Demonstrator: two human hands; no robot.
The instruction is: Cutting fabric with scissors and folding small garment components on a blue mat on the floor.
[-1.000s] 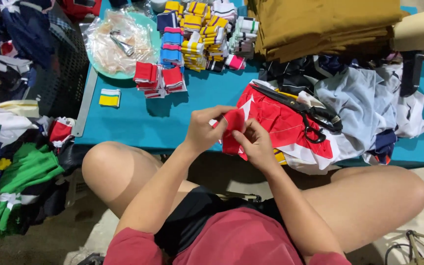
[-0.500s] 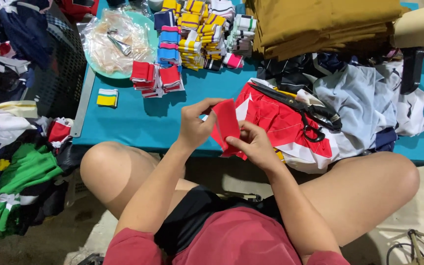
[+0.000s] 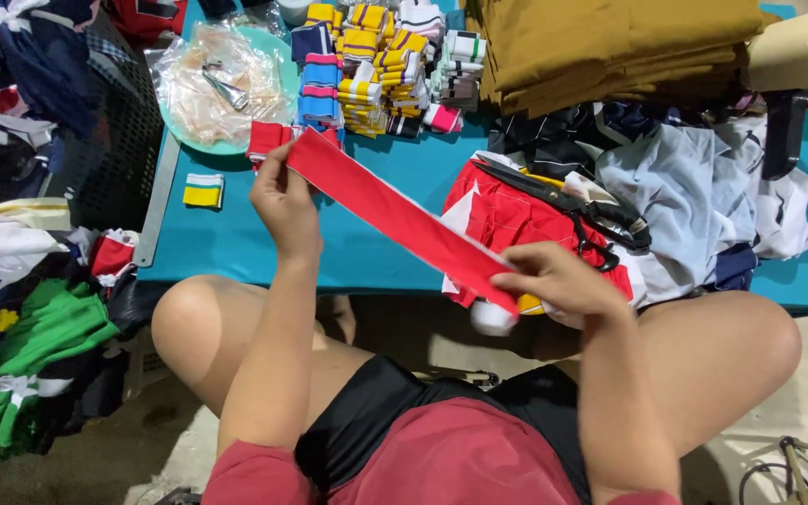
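Red ribbed band point(image 3: 395, 217), pulled out flat and straight, runs on a slant between my two hands above the front edge of the teal table point(image 3: 254, 248). My left hand point(image 3: 284, 198) is closed on its upper end, fingers pinching the cloth up near the stacks of folded bands. My right hand point(image 3: 561, 281) is closed on the lower end, knuckles up, just past the table edge and over my right thigh. Something small and white shows under that hand; I think it is part of the cloth heap behind, but the view there is too poor to be sure.

Just behind my right hand lies a red and white garment point(image 3: 516, 217) with black scissors point(image 3: 580, 208) resting on top of it. Beside it on the right spreads a heap of pale blue and white clothes point(image 3: 694, 178), and behind that a stack of folded mustard cloth point(image 3: 610, 47). Bundles of striped bands point(image 3: 376, 56) in yellow, navy, red and white stand at the far middle of the table, touching one another. Left of them sits a green plate point(image 3: 226, 89) under a clear plastic bag. One small yellow and white piece point(image 3: 204, 191) lies alone near the left edge. Green and dark clothes point(image 3: 30, 365) are piled on the floor by my left knee.
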